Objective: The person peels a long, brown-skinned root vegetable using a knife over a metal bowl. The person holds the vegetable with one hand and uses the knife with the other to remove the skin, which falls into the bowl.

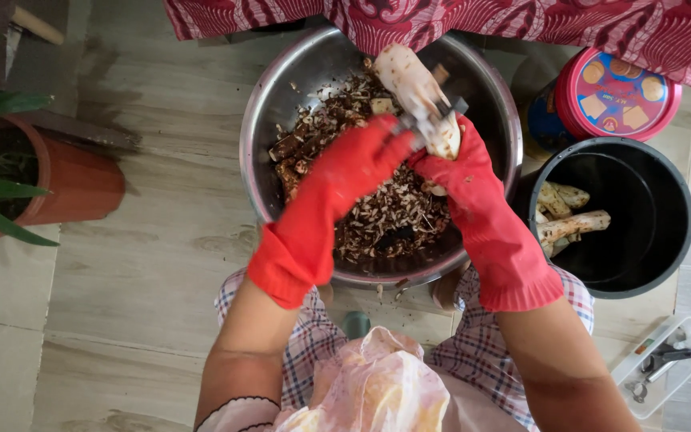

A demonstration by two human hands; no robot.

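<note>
My right hand (pixel 456 164) grips a pale peeled root (pixel 413 84) over the steel bowl (pixel 489 88), left hand (pixel 361 160) clenched on a peeler (pixel 421 120), beside a round red-lidded tin (pixel 613 96).

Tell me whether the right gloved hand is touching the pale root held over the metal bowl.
Touching. The head view shows the right hand in its red glove wrapped around the lower end of the pale root, above the metal bowl.

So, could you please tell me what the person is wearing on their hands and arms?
Both the left hand and the right hand wear bright red rubber gloves with wide cuffs reaching up the forearm. Above the cuffs the arms are bare, with no sleeves showing.
</note>
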